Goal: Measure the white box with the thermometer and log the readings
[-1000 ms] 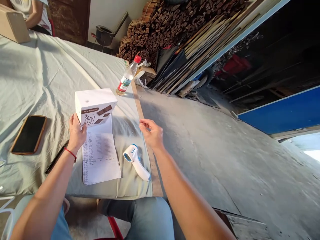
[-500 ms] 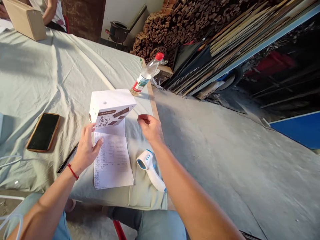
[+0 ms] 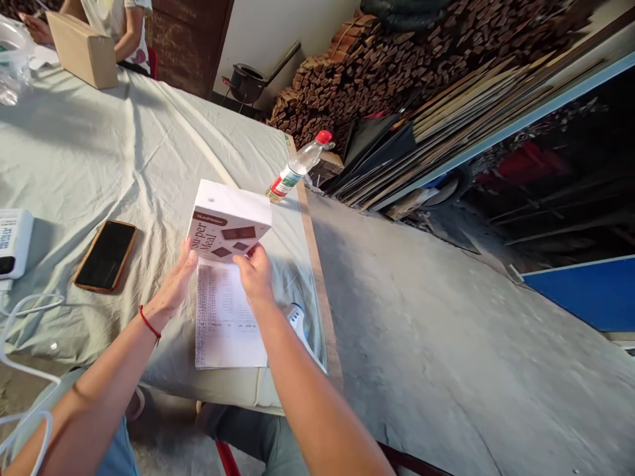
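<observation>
Between both hands is a white box [image 3: 231, 221] printed with brown bars, tilted so its front faces me. My left hand [image 3: 176, 277] grips its lower left corner, and my right hand [image 3: 256, 272] holds the lower right one, thumb on the front. Under the box lies an open booklet [image 3: 228, 337] with printed lists, its upper part hidden. A white and blue infrared thermometer [image 3: 297, 320] rests to the right, partly covered by my right forearm. Behind the box stands a plastic bottle [image 3: 295, 168] with a red cap and a little liquid in it.
A phone [image 3: 106, 256] in a brown case, a white power bank [image 3: 14, 241] and a white cable [image 3: 30, 360] are at left. A cardboard box [image 3: 82, 49] stands far left before a seated person [image 3: 131, 33]. The table's wooden right edge [image 3: 317, 284] borders the concrete floor.
My right hand has moved left from beside the box and taken hold of its right corner. The box now tilts more, and my left hand has closed on it. The view has shifted slightly left.
</observation>
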`<state>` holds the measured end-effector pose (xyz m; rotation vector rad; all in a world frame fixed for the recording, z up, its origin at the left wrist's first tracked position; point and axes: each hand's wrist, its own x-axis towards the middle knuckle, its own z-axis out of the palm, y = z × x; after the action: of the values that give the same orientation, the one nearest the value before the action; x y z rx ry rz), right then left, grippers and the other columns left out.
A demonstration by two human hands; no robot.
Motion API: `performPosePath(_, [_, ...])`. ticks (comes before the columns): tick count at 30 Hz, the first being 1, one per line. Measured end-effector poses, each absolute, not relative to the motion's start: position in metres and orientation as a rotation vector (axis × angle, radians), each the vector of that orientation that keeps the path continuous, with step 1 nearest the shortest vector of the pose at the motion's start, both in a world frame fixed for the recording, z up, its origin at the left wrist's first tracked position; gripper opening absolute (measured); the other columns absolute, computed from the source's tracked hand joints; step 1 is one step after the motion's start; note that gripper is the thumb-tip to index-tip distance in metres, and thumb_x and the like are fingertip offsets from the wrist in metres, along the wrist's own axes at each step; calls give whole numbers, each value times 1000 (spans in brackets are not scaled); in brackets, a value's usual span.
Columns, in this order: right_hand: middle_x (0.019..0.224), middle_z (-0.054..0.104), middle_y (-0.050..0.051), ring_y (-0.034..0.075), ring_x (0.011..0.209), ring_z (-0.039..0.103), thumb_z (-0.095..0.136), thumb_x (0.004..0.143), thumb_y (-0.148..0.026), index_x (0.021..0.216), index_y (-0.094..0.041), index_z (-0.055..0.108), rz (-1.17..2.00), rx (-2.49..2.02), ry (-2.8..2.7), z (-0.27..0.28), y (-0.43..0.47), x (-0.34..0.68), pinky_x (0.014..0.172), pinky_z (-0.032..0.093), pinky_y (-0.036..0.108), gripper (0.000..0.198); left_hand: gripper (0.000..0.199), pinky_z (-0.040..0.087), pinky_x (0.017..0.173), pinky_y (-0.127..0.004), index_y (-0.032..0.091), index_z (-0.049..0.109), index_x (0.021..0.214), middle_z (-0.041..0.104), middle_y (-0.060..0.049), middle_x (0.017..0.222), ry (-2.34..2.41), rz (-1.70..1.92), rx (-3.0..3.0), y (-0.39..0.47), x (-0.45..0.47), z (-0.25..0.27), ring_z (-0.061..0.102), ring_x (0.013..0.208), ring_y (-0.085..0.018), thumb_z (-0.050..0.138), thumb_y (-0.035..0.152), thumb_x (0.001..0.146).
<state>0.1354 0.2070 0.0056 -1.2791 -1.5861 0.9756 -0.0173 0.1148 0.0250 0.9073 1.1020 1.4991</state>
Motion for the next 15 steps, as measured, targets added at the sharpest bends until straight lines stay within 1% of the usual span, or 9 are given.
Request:
performPosePath(2, [123, 59, 12, 19, 112, 56, 50, 73, -32, 126, -15, 51, 884, -1360, -1560, -1, 203, 143, 101, 47, 36, 56, 64, 15, 121, -55, 32, 48, 140, 29, -3, 158, 1148, 1571, 852, 109, -14, 25, 11, 151, -29, 54, 67, 86])
performPosePath(4, [127, 57, 12, 19, 115, 55, 48, 73, -30, 127, -15, 51, 841, -1439, -1436, -5, 216, 156, 105, 45, 37, 56, 65, 21, 120, -54, 29, 45, 141, 32, -7, 156, 1240, 1565, 895, 96, -7, 24, 22, 148, -30, 53, 65, 88])
performPosePath(7, [129, 55, 14, 18, 116, 56, 46, 75, -25, 125, -11, 49, 793, -1505, -1241, 6, 265, 178, 106, 44, 34, 53, 63, 34, 112, -55, 22, 40, 140, 41, -15, 144, 1458, 1396, 1174, 72, 7, 20, 40, 136, -30, 52, 59, 90])
performPosePath(9, [130, 54, 13, 18, 119, 54, 53, 75, -23, 127, -10, 49, 671, -1561, -1258, 23, 307, 189, 110, 41, 33, 53, 59, 40, 108, -53, 18, 37, 139, 42, -18, 137, 1561, 1297, 1423, 61, 13, 18, 44, 130, -29, 51, 51, 92])
performPosePath(11, [134, 51, 15, 20, 126, 50, 64, 73, -23, 132, -8, 45, 580, -1629, -1257, 43, 353, 197, 113, 38, 33, 64, 54, 43, 106, -50, 19, 34, 139, 41, -18, 136, 1630, 1277, 1592, 57, 14, 16, 46, 128, -28, 50, 43, 94])
performPosePath(13, [137, 46, 18, 22, 131, 46, 72, 70, -27, 136, -7, 39, 548, -1668, -1223, 63, 403, 203, 114, 36, 34, 76, 51, 46, 104, -47, 22, 33, 140, 41, -16, 135, 1687, 1312, 1675, 61, 11, 16, 48, 126, -26, 50, 36, 95])
performPosePath(15, [138, 42, 21, 23, 130, 46, 74, 70, -33, 136, -5, 36, 409, -1641, -1268, 78, 455, 212, 112, 38, 38, 81, 49, 48, 101, -44, 24, 33, 140, 42, -15, 133, 1728, 1358, 1697, 68, 8, 16, 50, 123, -24, 50, 33, 95])
